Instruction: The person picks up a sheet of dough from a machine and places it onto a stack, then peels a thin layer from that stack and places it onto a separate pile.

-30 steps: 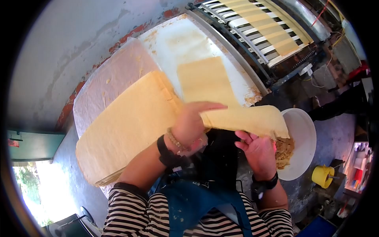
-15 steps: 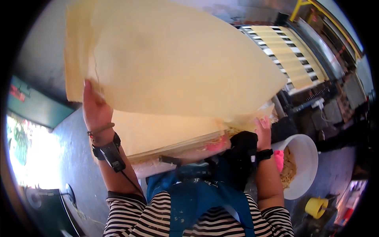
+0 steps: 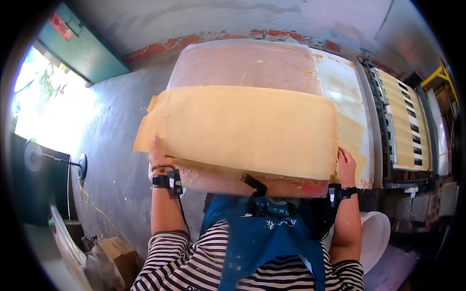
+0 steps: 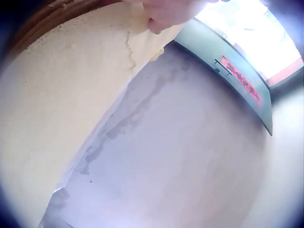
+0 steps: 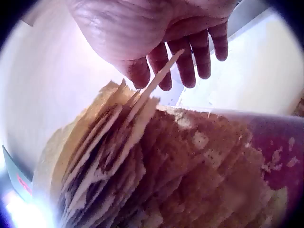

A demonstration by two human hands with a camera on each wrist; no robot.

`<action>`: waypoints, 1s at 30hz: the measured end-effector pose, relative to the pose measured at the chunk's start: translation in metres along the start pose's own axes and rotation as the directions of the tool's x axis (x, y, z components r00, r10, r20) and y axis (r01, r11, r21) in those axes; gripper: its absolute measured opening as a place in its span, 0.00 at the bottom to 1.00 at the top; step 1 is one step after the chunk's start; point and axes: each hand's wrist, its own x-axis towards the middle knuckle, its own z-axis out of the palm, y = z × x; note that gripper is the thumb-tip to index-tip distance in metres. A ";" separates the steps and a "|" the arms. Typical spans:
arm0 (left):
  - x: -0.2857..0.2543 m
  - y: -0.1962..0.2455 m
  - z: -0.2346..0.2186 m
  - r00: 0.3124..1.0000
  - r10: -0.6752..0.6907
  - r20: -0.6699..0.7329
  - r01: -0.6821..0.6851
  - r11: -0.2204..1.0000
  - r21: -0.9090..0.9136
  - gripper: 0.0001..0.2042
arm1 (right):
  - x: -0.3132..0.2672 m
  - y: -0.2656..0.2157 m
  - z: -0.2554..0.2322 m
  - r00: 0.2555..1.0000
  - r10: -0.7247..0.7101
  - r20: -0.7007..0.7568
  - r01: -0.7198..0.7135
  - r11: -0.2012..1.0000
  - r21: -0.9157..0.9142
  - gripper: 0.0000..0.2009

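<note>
A thick stack of thin yellowish sheets lies in front of me, its layered, ragged edge showing at the right end in the right wrist view. The top sheet has a crease near its left end, where a flap sticks out. My left hand pinches that left end at the near corner, a fingertip lying on the sheet's face. At the right end is my right hand, its fingers extended and spread beside the torn layer edges, the thumb close to them.
Clear plastic sheeting covers the table under and behind the stack. A pale board with crumbs and another yellow sheet lie to the right, before a slatted machine. A white bucket stands low at right, a fan at left.
The large sheet that my left hand held raised and swung leftward now lies flat on the stack. My right hand has moved to the stack's right end, and the view has turned left.
</note>
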 end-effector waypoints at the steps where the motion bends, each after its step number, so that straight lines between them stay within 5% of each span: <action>1: 0.002 0.001 -0.003 1.000 0.029 -0.012 -0.028 0.999 0.039 0.14 | 0.000 -0.001 0.005 0.999 0.033 -0.011 -0.033 0.999 0.031 0.17; 8: -0.006 0.008 0.026 0.993 0.039 -0.107 -0.032 0.998 0.062 0.20 | -0.017 -0.015 0.012 0.987 0.159 -0.001 -0.141 0.883 0.447 0.19; 10: 0.022 -0.003 -0.008 0.994 -0.065 0.083 0.059 0.996 0.072 0.22 | -0.018 -0.007 -0.002 0.976 0.195 -0.096 -0.143 0.910 0.389 0.19; 13: 0.097 -0.021 -0.078 0.830 -0.295 0.472 0.213 0.952 0.221 0.27 | -0.012 0.042 -0.037 0.952 0.185 -0.243 -0.114 0.953 0.282 0.17; 14: 0.004 0.008 -0.012 0.926 -0.312 0.213 0.297 0.949 0.101 0.27 | -0.007 0.049 -0.048 0.935 0.194 -0.298 -0.131 0.967 0.219 0.16; 15: -0.026 0.015 0.002 0.976 -0.183 0.115 0.146 0.951 0.271 0.24 | -0.007 0.059 -0.059 0.920 0.197 -0.339 -0.148 0.975 0.164 0.15; 17: 0.002 0.017 -0.040 0.968 -0.249 0.001 0.216 0.843 0.492 0.22 | -0.021 0.096 -0.096 0.871 0.180 -0.456 -0.234 0.970 -0.066 0.16; 19: -0.047 0.020 -0.024 0.996 -0.078 -0.051 0.093 0.823 0.560 0.18 | -0.029 0.129 -0.114 0.829 0.216 -0.515 -0.338 0.928 -0.154 0.17; 22: -0.063 0.007 -0.033 0.996 0.057 0.062 -0.083 0.804 0.589 0.16 | -0.048 0.194 -0.132 0.730 0.354 -0.585 -0.518 0.845 -0.135 0.19; 25: -0.105 -0.006 -0.002 0.981 0.095 0.171 -0.183 0.749 0.636 0.15 | -0.053 0.215 -0.134 0.545 0.761 -0.352 -0.710 0.642 0.290 0.19; 29: -0.150 -0.024 0.049 0.921 0.123 0.371 -0.357 0.653 0.668 0.14 | -0.048 0.212 -0.112 0.514 0.831 -0.216 -0.692 0.549 0.469 0.20; 30: -0.156 -0.027 0.059 0.917 0.108 0.384 -0.354 0.664 0.659 0.14 | -0.047 0.220 -0.110 0.566 0.799 -0.206 -0.639 0.582 0.502 0.21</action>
